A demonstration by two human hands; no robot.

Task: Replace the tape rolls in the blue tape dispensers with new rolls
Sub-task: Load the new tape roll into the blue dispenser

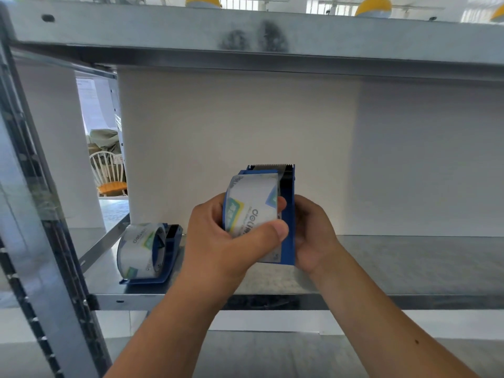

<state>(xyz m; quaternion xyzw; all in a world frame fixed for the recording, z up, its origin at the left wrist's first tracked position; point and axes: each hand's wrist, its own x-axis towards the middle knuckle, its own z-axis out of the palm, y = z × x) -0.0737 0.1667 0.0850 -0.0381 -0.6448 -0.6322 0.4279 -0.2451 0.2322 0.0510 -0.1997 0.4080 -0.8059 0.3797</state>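
A blue tape dispenser (289, 214) is held upright above the metal shelf (395, 263), its toothed blade pointing up. A wrapped clear tape roll (252, 205) with a printed label sits against its left side. My left hand (226, 241) grips the roll, thumb across its front. My right hand (313, 233) holds the dispenser from the right and behind. A second blue dispenser (166, 257) lies on its side on the shelf at the left, with a clear tape roll (137, 249) in it.
A grey steel upright (41, 214) stands at the left. An upper shelf beam (245, 42) runs overhead. A white wall panel (245, 137) closes the back. Behind the gap at the left stands a wooden chair (109, 175).
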